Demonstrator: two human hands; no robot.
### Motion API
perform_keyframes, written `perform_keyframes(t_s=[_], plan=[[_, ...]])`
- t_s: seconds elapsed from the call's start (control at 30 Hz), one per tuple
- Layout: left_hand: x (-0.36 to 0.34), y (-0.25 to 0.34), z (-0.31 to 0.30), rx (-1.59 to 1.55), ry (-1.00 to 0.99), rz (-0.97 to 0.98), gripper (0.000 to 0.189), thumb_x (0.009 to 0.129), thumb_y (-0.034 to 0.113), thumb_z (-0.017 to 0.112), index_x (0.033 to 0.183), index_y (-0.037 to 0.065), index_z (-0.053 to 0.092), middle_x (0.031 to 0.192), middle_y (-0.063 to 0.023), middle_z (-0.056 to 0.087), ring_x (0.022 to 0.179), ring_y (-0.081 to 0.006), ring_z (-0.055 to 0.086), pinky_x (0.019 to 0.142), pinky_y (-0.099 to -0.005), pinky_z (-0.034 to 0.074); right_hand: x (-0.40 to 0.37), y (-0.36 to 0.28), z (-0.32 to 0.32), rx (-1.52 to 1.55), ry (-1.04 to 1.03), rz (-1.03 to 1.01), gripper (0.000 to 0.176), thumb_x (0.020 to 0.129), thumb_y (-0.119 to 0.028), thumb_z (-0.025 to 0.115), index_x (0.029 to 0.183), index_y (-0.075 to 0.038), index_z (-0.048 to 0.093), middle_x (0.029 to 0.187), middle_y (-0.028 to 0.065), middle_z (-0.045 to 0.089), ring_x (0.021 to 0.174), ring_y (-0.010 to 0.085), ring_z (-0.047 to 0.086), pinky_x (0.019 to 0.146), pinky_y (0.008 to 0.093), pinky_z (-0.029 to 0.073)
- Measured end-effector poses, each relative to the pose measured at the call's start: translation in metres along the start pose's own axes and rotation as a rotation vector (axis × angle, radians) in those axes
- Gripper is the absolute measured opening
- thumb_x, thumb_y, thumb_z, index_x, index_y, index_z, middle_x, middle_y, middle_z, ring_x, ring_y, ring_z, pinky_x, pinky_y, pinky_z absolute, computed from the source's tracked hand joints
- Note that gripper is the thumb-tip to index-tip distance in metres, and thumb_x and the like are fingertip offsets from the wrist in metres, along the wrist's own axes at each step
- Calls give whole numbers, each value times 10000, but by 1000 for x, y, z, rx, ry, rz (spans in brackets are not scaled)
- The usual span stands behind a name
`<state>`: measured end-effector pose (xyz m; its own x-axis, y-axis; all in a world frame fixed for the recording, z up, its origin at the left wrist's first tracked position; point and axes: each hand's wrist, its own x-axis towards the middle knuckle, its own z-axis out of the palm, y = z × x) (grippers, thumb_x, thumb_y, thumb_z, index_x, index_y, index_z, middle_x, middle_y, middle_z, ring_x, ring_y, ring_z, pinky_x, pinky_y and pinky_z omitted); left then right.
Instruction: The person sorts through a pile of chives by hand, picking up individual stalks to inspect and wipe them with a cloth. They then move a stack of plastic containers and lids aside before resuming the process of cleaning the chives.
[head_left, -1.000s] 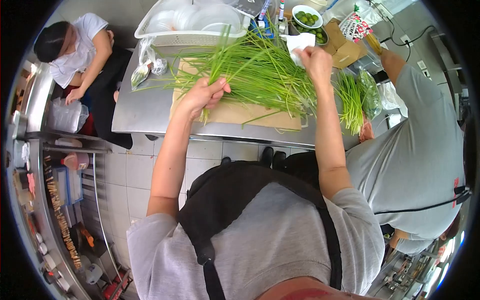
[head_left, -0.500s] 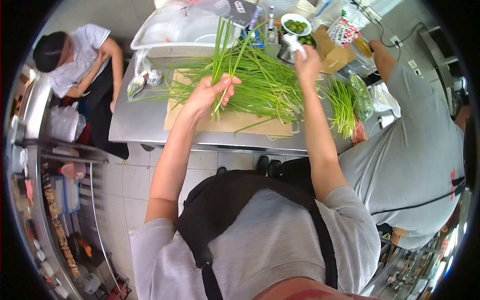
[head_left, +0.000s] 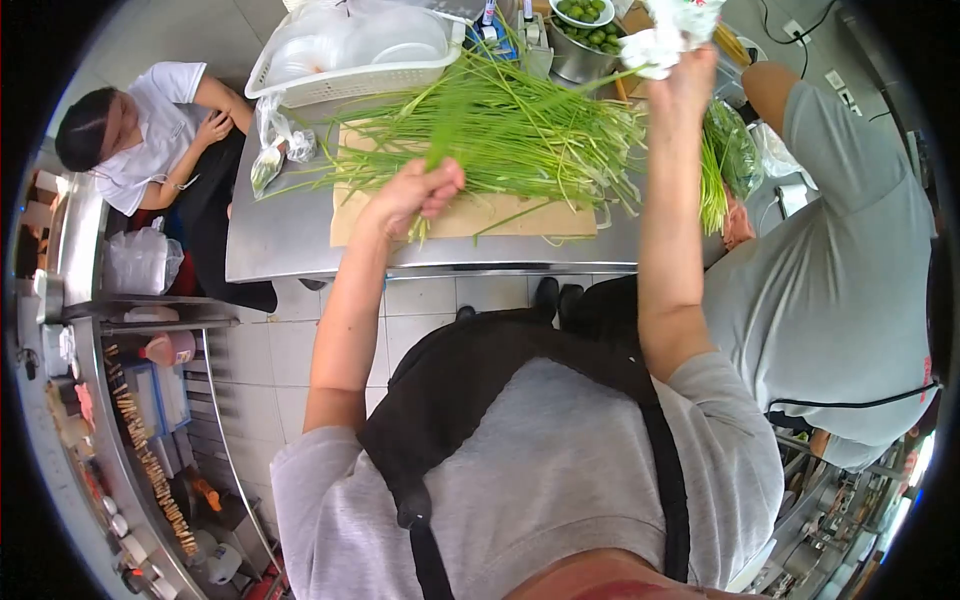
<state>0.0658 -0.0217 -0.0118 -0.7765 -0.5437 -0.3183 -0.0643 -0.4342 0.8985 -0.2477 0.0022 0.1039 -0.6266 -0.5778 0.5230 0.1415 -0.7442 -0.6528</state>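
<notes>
My left hand [head_left: 425, 195] is closed round several green stalks, their tops blurred and their pale ends poking out below the fist. Beneath and beyond it, a wide heap of long green stalks [head_left: 530, 130] lies on a brown cardboard sheet [head_left: 500, 217]. My right hand [head_left: 685, 80] is raised at the back right, closed on crumpled white tissue [head_left: 655, 50]. Just left of that hand, a white bowl of green limes [head_left: 583, 10] sits over a metal pot [head_left: 580, 62] holding more limes.
A white basket [head_left: 370, 80] of plastic containers stands at the steel table's [head_left: 285, 235] back left, near a knotted plastic bag [head_left: 270, 165]. One person [head_left: 150, 130] is at the left; another in grey [head_left: 830, 270] stands close on the right. Bagged greens [head_left: 733, 150] lie at the right.
My right hand has moved right and farther away, with the white tissue. My left hand keeps the stalks, its fingers now more tightly closed. The whole view has shifted slightly.
</notes>
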Motion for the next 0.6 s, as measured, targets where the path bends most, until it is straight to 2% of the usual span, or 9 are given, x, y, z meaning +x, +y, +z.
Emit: perform_keyframes(t_s=[0.07,0.1,0.13,0.2,0.33,0.47,0.53,0.57,0.6], plan=[[-2,-2,-9,-40,47,18,221,890,250,445,773,71,501,541,65,339,439,-27,285,376,-168,216,-2,-1,-3,-273,118,-402,134,773,7,530,899,-12,486,810,62,568,633,138,572,573,233,492],[-4,0,-11,-101,-11,68,221,892,250,442,777,68,496,542,65,334,439,-28,284,374,-169,215,-9,-3,-5,-637,44,-412,209,708,-7,610,875,-18,484,804,53,567,681,159,573,603,258,479],[-4,2,-13,-161,-69,121,222,893,249,439,780,66,491,542,66,328,440,-29,282,373,-169,214,-22,-4,-9,-1247,-179,-546,324,664,-50,656,953,-38,511,893,84,573,833,232,561,729,337,459],[-4,5,-13,-132,-82,126,223,895,247,436,784,59,482,537,64,315,439,-30,281,369,-173,214,-43,18,-10,-1701,-622,-513,435,664,-132,661,1070,-83,513,1037,121,530,971,279,492,801,417,419],[0,10,-12,-75,-58,81,223,895,240,433,782,54,482,536,59,320,437,-31,282,369,-172,216,-85,27,31,-1457,-709,-638,429,722,-164,618,1131,-122,496,1220,125,432,1116,311,393,861,410,348],[-1,9,-11,-52,-63,71,218,895,238,432,784,56,481,537,58,321,442,-35,287,371,-173,215,-95,41,41,-1406,-912,-689,303,766,-168,554,1063,-118,519,1106,120,515,1069,282,439,862,413,338],[-3,9,-13,-74,-54,81,214,896,236,430,786,60,481,539,57,323,441,-35,285,368,-174,212,-93,49,36,-1485,-1224,-207,177,806,-200,480,927,-82,533,888,130,580,901,292,525,769,416,387],[-5,8,-14,-102,-43,90,211,897,235,428,788,63,482,542,56,324,440,-36,284,365,-176,209,-93,55,37,-1479,-1230,-208,177,806,-200,480,927,-82,533,888,130,580,901,292,525,769,416,387],[-6,9,-14,-108,-34,89,211,897,235,428,788,63,482,542,56,324,440,-36,284,365,-176,209,-95,60,38,-1425,-956,-182,165,818,-201,448,872,-64,521,795,132,573,810,304,538,706,415,401]])
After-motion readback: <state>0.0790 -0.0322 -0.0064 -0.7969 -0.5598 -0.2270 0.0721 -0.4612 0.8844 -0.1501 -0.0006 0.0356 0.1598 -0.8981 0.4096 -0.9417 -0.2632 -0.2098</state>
